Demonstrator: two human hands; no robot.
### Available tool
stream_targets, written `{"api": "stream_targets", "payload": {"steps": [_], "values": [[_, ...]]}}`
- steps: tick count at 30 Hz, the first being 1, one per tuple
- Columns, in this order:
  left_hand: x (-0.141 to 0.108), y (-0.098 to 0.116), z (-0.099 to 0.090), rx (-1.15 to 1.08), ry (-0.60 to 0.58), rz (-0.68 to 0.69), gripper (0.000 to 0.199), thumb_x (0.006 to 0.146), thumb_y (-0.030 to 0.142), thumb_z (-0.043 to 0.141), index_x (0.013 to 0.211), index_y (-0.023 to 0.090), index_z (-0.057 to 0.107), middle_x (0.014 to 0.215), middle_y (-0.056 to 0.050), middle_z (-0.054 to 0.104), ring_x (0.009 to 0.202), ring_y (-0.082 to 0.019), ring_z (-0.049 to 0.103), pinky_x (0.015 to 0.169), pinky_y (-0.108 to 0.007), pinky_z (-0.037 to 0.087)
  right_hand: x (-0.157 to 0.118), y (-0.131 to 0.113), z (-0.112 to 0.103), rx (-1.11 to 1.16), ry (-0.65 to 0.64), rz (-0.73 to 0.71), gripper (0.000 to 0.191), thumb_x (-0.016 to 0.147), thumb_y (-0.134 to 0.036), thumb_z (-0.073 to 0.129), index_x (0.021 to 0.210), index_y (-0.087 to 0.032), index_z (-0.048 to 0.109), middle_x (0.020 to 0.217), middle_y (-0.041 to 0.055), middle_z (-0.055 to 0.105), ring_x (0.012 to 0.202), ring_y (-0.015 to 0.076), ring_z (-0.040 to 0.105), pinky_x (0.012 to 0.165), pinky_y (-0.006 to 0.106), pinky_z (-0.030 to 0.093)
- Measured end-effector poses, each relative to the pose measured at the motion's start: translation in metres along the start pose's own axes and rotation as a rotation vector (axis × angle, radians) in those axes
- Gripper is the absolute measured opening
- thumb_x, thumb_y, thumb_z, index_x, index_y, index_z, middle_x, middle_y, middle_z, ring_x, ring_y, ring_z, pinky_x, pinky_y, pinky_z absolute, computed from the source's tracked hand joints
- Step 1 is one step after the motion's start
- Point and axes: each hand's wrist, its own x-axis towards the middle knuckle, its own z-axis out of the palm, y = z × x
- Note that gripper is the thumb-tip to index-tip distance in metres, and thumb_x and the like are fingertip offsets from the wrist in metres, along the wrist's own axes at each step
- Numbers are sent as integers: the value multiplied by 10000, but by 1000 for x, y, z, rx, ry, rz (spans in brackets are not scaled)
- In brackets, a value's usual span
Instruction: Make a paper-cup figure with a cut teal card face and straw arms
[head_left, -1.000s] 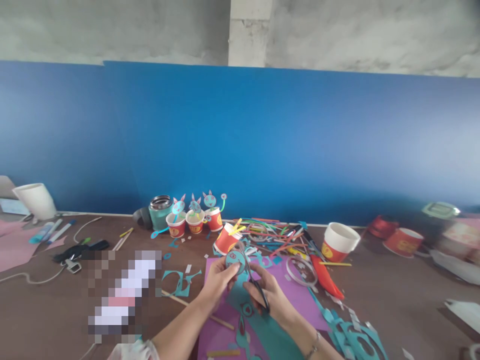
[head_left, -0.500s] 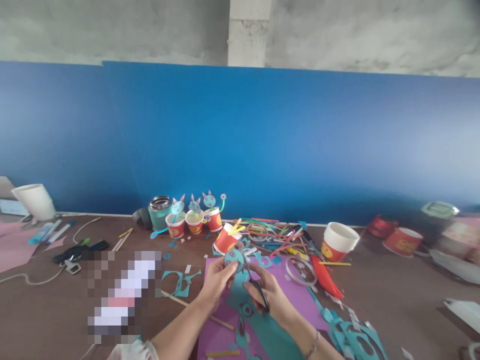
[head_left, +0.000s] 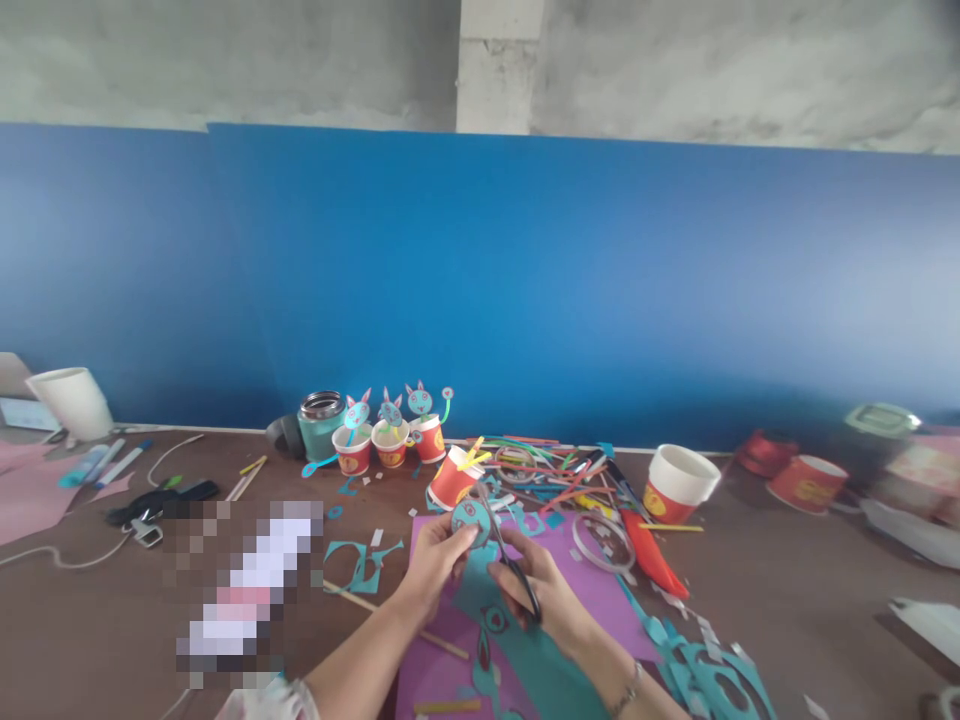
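Pinched in my left hand [head_left: 441, 555] is a round blue paper cutout [head_left: 466, 518] with a face drawn on it. My right hand [head_left: 541, 583] grips a pair of scissors [head_left: 516, 572] by the dark handles, the blades reaching up along the cutout's right edge. Both hands are over a purple sheet [head_left: 600, 610] with a teal sheet [head_left: 551, 672] on it. A small round cutout with a red drawing [head_left: 495, 620] and an ear-shaped piece [head_left: 484, 650] lie just below my hands. Behind them leans a red paper cup [head_left: 452, 480] holding yellow strips.
Three cups with blue paper animals [head_left: 390, 445] stand at the back beside a teal thermos [head_left: 321, 425]. Colourful pipe cleaners [head_left: 551, 480] are heaped behind. White-rimmed cups [head_left: 679, 485] and paper scraps [head_left: 712, 680] lie right, a wooden stick [head_left: 352, 598] left.
The view has shifted very slightly. My hands, the cutout and the scissors keep almost the same places, the cutout turned a little.
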Motion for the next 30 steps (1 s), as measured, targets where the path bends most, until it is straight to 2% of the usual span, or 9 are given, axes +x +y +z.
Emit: {"api": "stream_targets", "payload": {"steps": [5, 16, 24, 30], "values": [[-1, 3, 0, 12, -1, 25, 370, 621, 479, 703, 575, 168, 509, 394, 98, 347, 335, -32, 248, 369, -197, 167, 1, -1, 1, 11, -12, -10, 673, 710, -496, 646, 1195, -75, 444, 379, -94, 489, 297, 58, 361, 324, 168, 269], [1, 0, -2, -12, -6, 59, 374, 647, 490, 701, 582, 162, 535, 369, 106, 312, 342, -33, 206, 377, -199, 140, 0, -1, 1, 8, -22, -11, 675, 725, -465, 641, 1238, -72, 444, 376, -99, 482, 290, 56, 363, 325, 165, 288], [1, 2, -1, -13, 17, 68, 392, 628, 506, 709, 571, 163, 529, 364, 105, 298, 346, -34, 201, 376, -198, 137, 1, 2, 1, 6, -12, 2, 698, 718, -468, 655, 1245, -65, 437, 386, -96, 485, 291, 55, 366, 319, 164, 288], [2, 1, -2, -24, 39, 64, 393, 616, 512, 713, 593, 168, 525, 374, 111, 287, 352, -34, 185, 380, -202, 119, 1, 0, 1, 0, -41, -11, 643, 728, -475, 649, 1209, -89, 468, 390, -105, 468, 293, 51, 356, 316, 162, 295]]}}
